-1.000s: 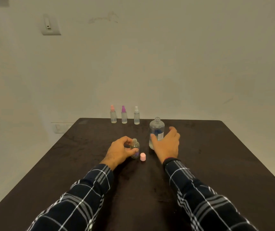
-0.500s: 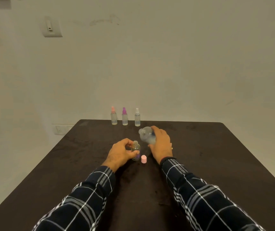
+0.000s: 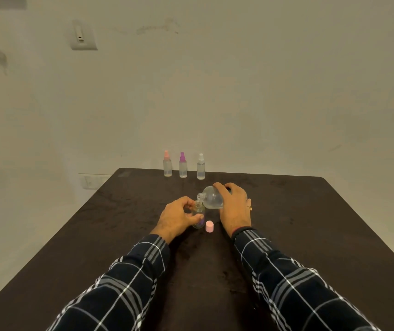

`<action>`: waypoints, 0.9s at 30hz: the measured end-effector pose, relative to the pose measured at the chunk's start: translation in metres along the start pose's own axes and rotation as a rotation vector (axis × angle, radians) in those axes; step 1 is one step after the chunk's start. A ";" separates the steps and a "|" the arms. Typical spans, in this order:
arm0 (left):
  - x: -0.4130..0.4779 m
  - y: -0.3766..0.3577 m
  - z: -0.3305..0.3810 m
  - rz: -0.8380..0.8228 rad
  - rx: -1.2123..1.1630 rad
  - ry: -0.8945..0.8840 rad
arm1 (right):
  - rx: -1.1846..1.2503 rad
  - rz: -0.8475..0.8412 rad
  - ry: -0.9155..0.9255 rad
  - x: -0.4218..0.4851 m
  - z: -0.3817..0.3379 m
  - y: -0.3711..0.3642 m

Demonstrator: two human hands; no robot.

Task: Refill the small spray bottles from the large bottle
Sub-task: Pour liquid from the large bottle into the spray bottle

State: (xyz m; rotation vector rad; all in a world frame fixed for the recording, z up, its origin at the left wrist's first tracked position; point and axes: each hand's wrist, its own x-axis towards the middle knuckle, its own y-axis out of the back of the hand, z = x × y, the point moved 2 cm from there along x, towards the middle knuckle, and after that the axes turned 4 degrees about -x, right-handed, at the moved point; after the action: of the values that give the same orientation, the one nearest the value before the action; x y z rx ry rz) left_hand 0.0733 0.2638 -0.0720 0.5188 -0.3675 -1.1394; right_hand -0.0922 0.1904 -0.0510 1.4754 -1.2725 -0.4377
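My right hand [image 3: 235, 206] grips the large clear bottle [image 3: 211, 197], tipped over to the left so its open mouth sits just above the neck of a small uncapped bottle [image 3: 198, 212]. My left hand [image 3: 178, 217] holds that small bottle upright on the dark table [image 3: 310, 235]. A pink cap [image 3: 209, 226] stands on the table just in front of the two bottles, between my hands. Any liquid stream is too small to make out.
Three small spray bottles stand in a row at the table's far edge: one with a peach top [image 3: 167, 163], one with a purple top [image 3: 182, 165], one with a white top [image 3: 201, 166]. A pale wall rises right behind them.
My right hand took hold of the large bottle, lifted it and tipped it left until its mouth came over the small bottle. My left hand stayed on the small bottle.
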 end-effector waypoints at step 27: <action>-0.002 0.001 0.003 -0.019 0.007 0.026 | -0.097 -0.032 0.065 0.009 0.008 0.002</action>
State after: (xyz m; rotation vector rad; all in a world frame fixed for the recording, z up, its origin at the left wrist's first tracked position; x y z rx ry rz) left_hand 0.0718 0.2656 -0.0690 0.5434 -0.3448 -1.1493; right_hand -0.0962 0.1793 -0.0486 1.4185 -1.1628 -0.4628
